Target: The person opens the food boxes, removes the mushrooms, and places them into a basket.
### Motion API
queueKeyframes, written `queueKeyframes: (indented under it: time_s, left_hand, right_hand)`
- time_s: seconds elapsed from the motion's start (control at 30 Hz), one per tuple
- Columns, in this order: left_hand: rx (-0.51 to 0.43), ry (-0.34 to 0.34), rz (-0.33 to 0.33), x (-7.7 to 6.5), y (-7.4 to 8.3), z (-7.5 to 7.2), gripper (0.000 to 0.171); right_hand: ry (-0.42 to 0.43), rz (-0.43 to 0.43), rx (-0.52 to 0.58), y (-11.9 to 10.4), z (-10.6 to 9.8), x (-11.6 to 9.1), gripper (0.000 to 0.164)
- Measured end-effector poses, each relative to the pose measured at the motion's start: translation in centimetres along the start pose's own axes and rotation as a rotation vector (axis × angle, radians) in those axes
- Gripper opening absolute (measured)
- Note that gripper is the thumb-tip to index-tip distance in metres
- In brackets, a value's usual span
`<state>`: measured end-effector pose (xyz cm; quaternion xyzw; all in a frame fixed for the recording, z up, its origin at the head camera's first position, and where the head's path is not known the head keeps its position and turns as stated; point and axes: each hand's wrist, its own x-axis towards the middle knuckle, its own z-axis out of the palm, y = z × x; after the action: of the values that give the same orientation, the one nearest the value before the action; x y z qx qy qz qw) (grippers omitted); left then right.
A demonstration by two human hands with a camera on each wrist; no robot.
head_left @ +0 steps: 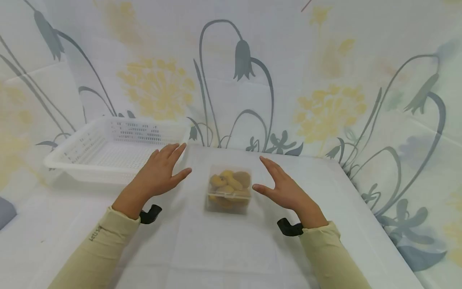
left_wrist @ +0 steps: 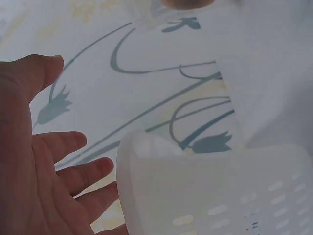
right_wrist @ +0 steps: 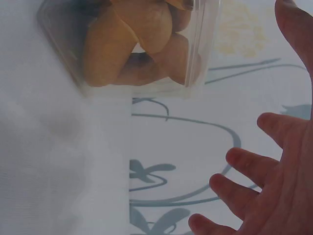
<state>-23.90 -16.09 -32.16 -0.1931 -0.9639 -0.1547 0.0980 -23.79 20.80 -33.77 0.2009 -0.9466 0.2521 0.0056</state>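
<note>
A clear lidded plastic box stands on the white-covered table between the two hands, filled with several yellow-brown rounded pieces of food. My left hand is raised to the left of the box, fingers extended and thumb apart, holding nothing. In the head view it overlaps the near right corner of a white slotted basket. My right hand hovers just right of the box, fingers spread, with nothing in it. The right wrist view shows the box beyond the thumb and fingers of the right hand.
The white basket stands at the back left, with its slotted wall close to the left fingers. Behind the table hangs a flower-printed cloth. A grey object shows at the far left edge. The table's right edge runs diagonally.
</note>
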Motion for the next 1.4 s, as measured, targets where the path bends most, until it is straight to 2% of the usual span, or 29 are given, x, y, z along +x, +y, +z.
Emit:
queueKeyframes:
  time_s: [0.33, 0.73, 1.03, 1.17, 1.4]
  left_hand:
    - [-0.05, 0.051, 0.111, 0.3, 1.5, 1.2, 0.073]
    - [-0.088, 0.072, 0.196, 0.4, 3.1, 2.5, 0.073]
    - [-0.074, 0.086, 0.289, 0.7, 3.9, 3.6, 0.072]
    - [-0.091, 0.081, 0.297, 0.7, 4.1, 3.9, 0.072]
    - [-0.111, 0.051, 0.296, 0.1, 4.6, 4.2, 0.073]
  right_hand:
    - [-0.031, -0.023, 0.063, 0.2, 1.3, 0.2, 0.092]
    - [-0.039, -0.056, 0.101, 0.2, 2.4, 0.6, 0.106]
    - [-0.051, -0.075, 0.176, 0.1, 3.0, 0.6, 0.115]
    - [-0.049, -0.097, 0.234, 0.4, 3.5, 0.8, 0.117]
    - [-0.11, -0.042, 0.315, 0.8, 4.7, 1.3, 0.12]
